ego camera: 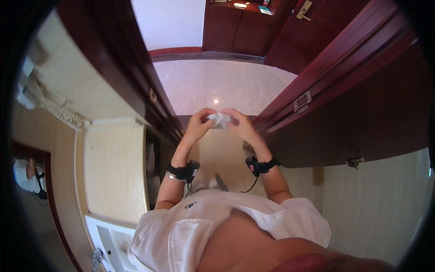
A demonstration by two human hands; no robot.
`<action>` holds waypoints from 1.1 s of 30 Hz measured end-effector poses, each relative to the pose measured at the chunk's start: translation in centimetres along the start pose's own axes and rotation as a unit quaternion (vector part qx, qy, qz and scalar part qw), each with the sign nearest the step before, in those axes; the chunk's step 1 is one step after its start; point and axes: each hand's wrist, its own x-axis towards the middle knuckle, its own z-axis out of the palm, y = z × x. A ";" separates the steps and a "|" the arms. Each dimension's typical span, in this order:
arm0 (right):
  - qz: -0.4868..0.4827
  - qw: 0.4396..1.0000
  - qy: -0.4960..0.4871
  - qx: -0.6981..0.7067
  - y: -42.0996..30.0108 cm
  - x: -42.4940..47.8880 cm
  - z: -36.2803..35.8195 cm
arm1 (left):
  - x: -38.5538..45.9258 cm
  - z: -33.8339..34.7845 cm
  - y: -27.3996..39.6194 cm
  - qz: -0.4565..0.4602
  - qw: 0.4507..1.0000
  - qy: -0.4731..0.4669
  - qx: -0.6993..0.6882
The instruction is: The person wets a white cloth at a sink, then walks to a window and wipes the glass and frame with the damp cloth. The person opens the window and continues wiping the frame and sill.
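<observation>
A small crumpled white tissue or thin cloth (219, 119) is held up in front of me, slightly blurred. My left hand (199, 125) pinches its left end between thumb and fingers. On the opposite end, my right hand (240, 123) grips it the same way, fingertips nearly meeting over the top. Both hands are over the threshold of a doorway with dark red wood. Each forearm carries a black strap with a small box.
An open dark wood door (343, 112) stands on my right, the door frame (136, 68) on my left. A beige counter (114, 166) and a white washbasin (117, 234) are at left, below a coiled-cord wall device (64, 115). Beyond lie a tiled floor (224, 78), a cabinet (231, 30) and another door (306, 34).
</observation>
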 end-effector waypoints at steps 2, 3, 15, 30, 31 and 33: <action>0.004 0.998 0.030 -0.052 1.1 3.9 -3.0 | 6.0 0.3 -0.9 0.004 1.000 -0.021 -0.001; 0.007 0.996 0.049 -0.079 1.8 6.2 -4.6 | 9.3 0.4 -1.4 0.009 0.999 -0.030 0.008; -0.014 0.962 0.233 -0.144 12.0 35.0 -21.9 | 48.3 1.3 -2.8 0.095 0.968 -0.164 0.163; 0.090 0.881 0.412 -0.214 27.2 40.8 -54.6 | 85.1 28.5 -2.7 -0.046 0.930 -0.363 0.042; 0.107 0.885 0.407 -0.199 27.5 40.9 -58.0 | 87.5 31.2 -1.6 -0.068 0.933 -0.353 0.001; 0.103 0.885 0.415 -0.185 28.8 40.8 -64.4 | 91.7 35.5 -0.6 -0.100 0.905 -0.414 -0.025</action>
